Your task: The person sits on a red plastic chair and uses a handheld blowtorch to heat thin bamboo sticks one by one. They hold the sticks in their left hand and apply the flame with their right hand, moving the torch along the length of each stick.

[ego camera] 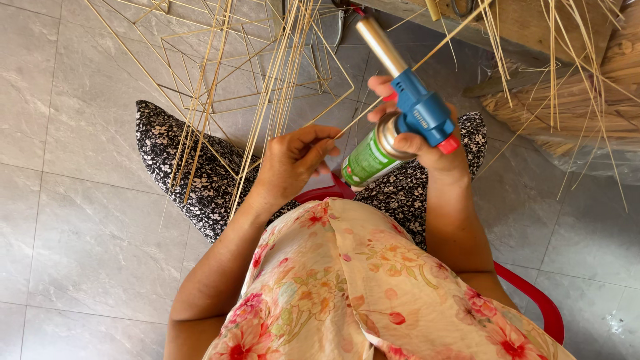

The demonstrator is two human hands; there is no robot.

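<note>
My right hand [427, 137] grips a gas torch [407, 93] with a blue head, a silver nozzle pointing up and away, and a green canister [367, 160] below. My left hand [293, 160] pinches the near end of a thin bamboo strip [427, 57] that runs diagonally up to the right, passing close to the torch. Several more thin bamboo strips [280, 80] lean across my left knee, beside the left hand.
A frame of thin bamboo strips [200, 60] lies on the grey tiled floor [73, 220] ahead. A bundle of straw-coloured strips [573, 100] sits at the right. I sit on a red stool [543, 307], in dark floral trousers [180, 160].
</note>
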